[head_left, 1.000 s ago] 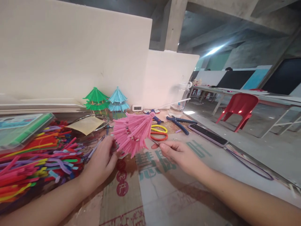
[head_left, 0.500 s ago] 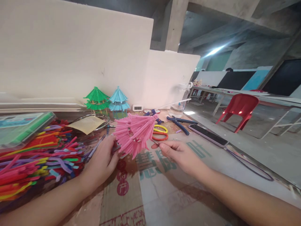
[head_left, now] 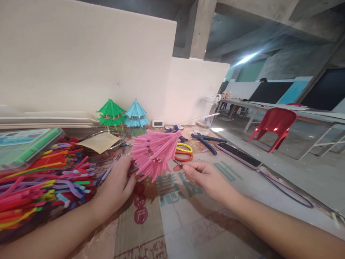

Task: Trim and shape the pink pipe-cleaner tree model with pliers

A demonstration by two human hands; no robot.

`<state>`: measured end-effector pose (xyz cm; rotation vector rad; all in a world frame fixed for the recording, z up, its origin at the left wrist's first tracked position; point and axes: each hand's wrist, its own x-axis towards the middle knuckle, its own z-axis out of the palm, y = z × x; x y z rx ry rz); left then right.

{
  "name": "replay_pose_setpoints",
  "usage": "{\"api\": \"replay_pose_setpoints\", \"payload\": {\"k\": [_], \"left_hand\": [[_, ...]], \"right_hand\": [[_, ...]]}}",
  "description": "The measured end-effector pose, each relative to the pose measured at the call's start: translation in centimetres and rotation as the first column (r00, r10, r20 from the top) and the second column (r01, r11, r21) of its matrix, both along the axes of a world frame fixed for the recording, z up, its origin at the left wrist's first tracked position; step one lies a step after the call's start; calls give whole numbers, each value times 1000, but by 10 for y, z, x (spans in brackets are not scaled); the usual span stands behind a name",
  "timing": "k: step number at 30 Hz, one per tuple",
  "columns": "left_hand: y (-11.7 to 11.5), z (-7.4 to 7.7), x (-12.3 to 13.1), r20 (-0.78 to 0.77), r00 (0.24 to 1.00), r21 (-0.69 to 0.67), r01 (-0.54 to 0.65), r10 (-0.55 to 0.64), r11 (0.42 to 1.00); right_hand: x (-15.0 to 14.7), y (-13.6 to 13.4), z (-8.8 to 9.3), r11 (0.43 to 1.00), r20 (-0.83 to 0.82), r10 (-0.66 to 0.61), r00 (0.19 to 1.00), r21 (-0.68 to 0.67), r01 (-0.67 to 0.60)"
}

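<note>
Pink two-tiered model (head_left: pixel 155 153), one: held tilted above the middle of the bench (head_left: pixel 188 237), peak turned toward the right edge. Its underside is pinched in the grip of the left hand (head_left: pixel 120 178), fingertips partly hidden. A slim metallic item (head_left: pixel 178 163) is pinched between thumb and fingers of the right hand (head_left: pixel 203 176), near the lower tier. Green model (head_left: pixel 111 111) and blue model (head_left: pixel 135 111) are stood upright near the far edge; phone (head_left: pixel 238 154) is laid along the right edge.

Pink roof (head_left: pixel 159 151) looks fuzzy, matt. Case (head_left: pixel 32 148) is clear glossy plastic, chair (head_left: pixel 277 123) shiny smooth plastic. Note (head_left: pixel 100 142): matt paper.
</note>
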<state>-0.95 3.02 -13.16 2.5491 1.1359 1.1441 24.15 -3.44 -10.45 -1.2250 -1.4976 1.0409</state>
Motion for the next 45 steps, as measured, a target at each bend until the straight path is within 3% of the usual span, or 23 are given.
{"api": "replay_pose_setpoints", "payload": {"k": [9,25,45], "left_hand": [[0,0,0,25,1000,-10,-8,8,1000],[1,0,1,28,999,-17,-17,17,1000],[2,0,0,-14,1000,-7,-20,20,1000]], "right_hand": [[1,0,0,998,-7,64,998,9,-63],[-2,0,0,999,-29,20,999,-48,-21],[-3,0,2,1000,-97,1,995,-24,-4]]}}
